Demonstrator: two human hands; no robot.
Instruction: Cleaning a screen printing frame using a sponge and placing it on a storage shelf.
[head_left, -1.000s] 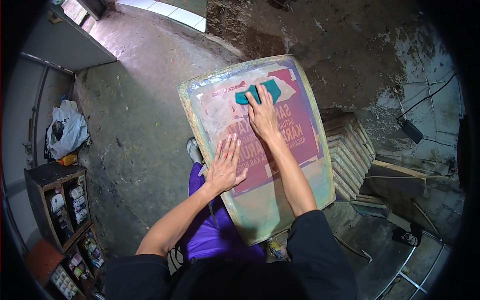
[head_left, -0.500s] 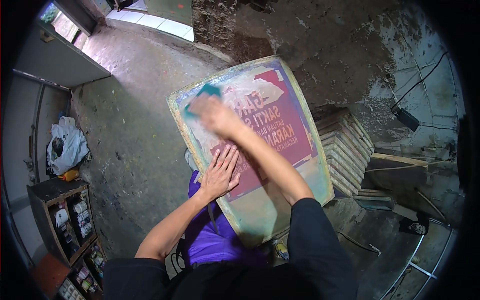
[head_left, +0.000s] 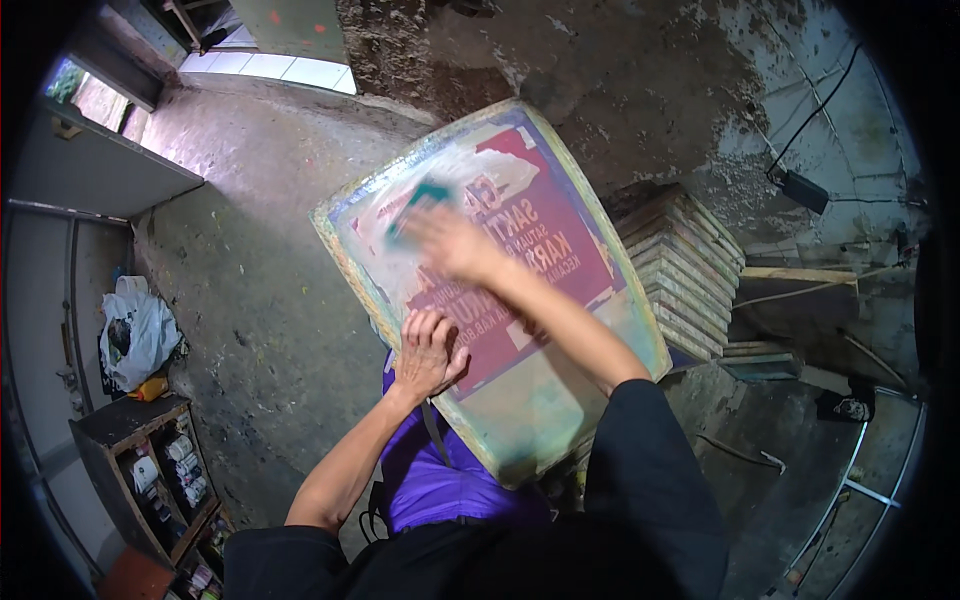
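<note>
A silk-screen printing frame (head_left: 490, 430) lies tilted over my lap, its mesh carrying a red-purple stencil with mirrored lettering. Pale, wet-looking smears cover the stencil's upper left part. My right hand (head_left: 455, 243), blurred by motion, presses a green pad (head_left: 433, 190) onto that smeared area. Whether the pad is cloth or sponge I cannot make out. At the frame's left edge rests my left hand (head_left: 430, 352), its fingers bent and the thumb apart, touching the screen.
Several more frames (head_left: 685, 270) lean in a stack to the right. On the left stands a wooden shelf (head_left: 130, 425) with small containers, a white plastic bag (head_left: 138, 335) above it. A black adapter box (head_left: 803, 192) with cables hangs at the wall.
My right hand and the green pad have shifted slightly across the smeared area. My left hand has drawn back toward the frame's edge, its fingers now bent rather than flat.
</note>
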